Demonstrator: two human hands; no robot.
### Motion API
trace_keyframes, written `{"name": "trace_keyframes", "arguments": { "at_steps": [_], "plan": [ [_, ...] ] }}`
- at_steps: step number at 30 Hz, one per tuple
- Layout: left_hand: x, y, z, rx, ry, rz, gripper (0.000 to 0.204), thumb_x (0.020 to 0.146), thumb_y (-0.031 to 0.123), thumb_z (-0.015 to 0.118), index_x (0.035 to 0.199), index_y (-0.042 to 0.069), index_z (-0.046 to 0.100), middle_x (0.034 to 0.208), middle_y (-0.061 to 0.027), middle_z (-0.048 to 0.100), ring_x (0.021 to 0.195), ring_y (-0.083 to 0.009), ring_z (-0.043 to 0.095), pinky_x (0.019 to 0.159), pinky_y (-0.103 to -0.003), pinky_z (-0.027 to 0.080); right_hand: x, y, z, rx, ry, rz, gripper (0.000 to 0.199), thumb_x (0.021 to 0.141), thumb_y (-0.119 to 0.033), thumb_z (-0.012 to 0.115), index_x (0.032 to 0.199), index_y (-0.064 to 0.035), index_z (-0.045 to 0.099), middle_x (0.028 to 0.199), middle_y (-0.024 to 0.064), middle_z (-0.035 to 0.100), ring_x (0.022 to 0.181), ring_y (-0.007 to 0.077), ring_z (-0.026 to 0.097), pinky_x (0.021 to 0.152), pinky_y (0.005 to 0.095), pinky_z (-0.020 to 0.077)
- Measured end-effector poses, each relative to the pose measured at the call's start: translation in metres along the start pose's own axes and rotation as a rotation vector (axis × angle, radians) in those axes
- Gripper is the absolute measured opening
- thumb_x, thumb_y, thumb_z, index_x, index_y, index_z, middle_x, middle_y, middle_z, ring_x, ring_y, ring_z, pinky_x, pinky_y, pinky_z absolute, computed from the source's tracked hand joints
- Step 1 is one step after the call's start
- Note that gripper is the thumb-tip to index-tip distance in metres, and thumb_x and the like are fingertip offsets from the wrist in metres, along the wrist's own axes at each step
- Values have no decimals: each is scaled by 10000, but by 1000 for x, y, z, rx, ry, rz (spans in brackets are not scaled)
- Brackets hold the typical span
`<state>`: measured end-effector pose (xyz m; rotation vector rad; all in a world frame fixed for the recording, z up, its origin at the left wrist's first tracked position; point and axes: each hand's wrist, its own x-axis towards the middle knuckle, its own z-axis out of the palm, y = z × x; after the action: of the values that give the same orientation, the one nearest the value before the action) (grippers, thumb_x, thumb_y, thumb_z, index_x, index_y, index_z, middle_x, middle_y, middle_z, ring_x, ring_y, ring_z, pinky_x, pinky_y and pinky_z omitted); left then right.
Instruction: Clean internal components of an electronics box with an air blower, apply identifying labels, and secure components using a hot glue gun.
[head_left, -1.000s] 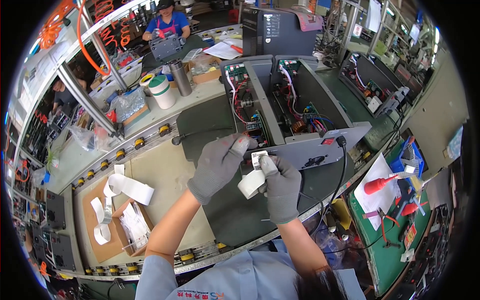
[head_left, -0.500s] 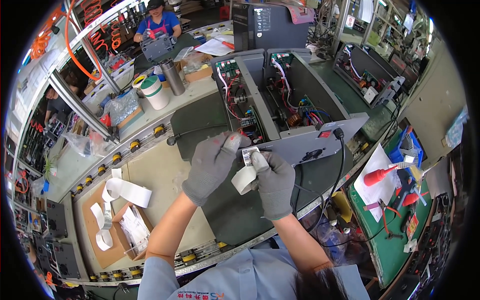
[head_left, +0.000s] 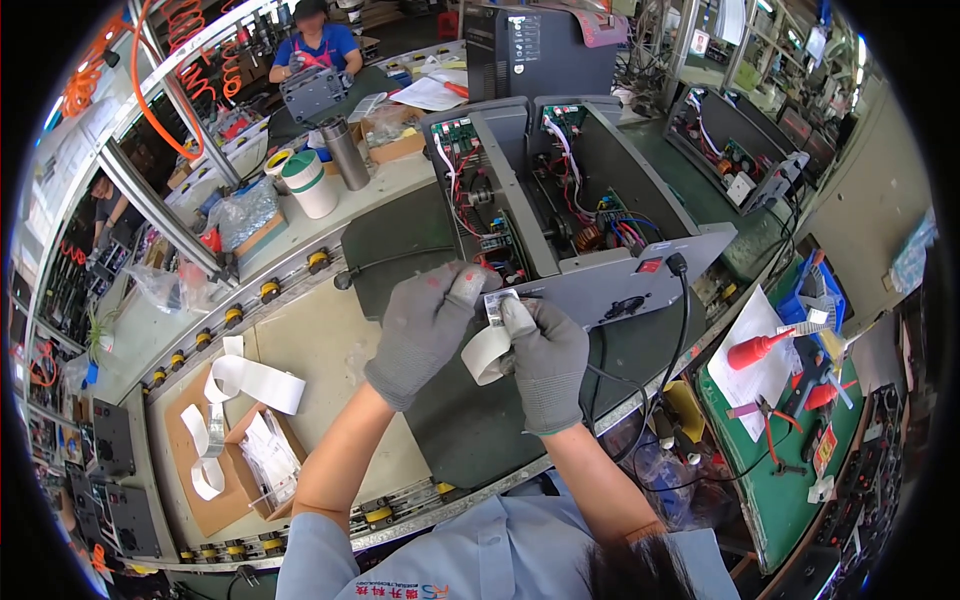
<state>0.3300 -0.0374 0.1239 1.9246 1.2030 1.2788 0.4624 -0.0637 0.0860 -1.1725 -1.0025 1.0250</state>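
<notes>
Both of my hands wear grey work gloves. My right hand (head_left: 548, 365) pinches a curled white label strip (head_left: 484, 356), whose upper end carries small dark print. Just left of it, my left hand (head_left: 425, 325) has thumb and fingers pressed together; whatever may be between them is too small to make out. Its fingertips are near the strip's upper end, in front of an open grey metal case (head_left: 560, 272). Circuit boards and coloured wires show inside this two-bay case. A black power plug (head_left: 678, 266) sits in its front panel beside a red switch (head_left: 650, 267).
At left, another white label strip (head_left: 262, 385) lies by a cardboard box (head_left: 262, 460) of white slips. Rollers (head_left: 270, 291) edge the bench. A steel flask (head_left: 345, 155) stands beyond. Pliers and a red bottle (head_left: 757, 351) lie at right. A co-worker (head_left: 318, 50) handles a dark casing across.
The label strip and my right hand have shifted very slightly left, and the strip's printed end has tilted. My left hand has hardly moved.
</notes>
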Motion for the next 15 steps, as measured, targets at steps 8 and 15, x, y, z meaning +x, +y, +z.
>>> {"name": "trace_keyframes", "arguments": {
  "at_steps": [8, 15],
  "plan": [
    [-4, -2, 1, 222, -110, -21, 210, 823, 176, 597, 990, 67, 664, 871, -121, 661, 804, -253, 655, 726, -327, 503, 0, 5, -7, -85, 21, -50, 207, 867, -171, 622, 861, 32, 662, 648, 19, 595, 573, 66, 514, 488, 233, 415],
    [-4, -13, 6, 378, -2, 230, 176, 725, 257, 621, 787, 94, 636, 762, -147, 614, 736, -346, 595, 678, -441, 477, -16, 9, -22, 185, -98, -231, 312, 852, -184, 507, 969, 87, 610, 934, 137, 629, 764, 182, 597, 679, 295, 501]
  ]
}}
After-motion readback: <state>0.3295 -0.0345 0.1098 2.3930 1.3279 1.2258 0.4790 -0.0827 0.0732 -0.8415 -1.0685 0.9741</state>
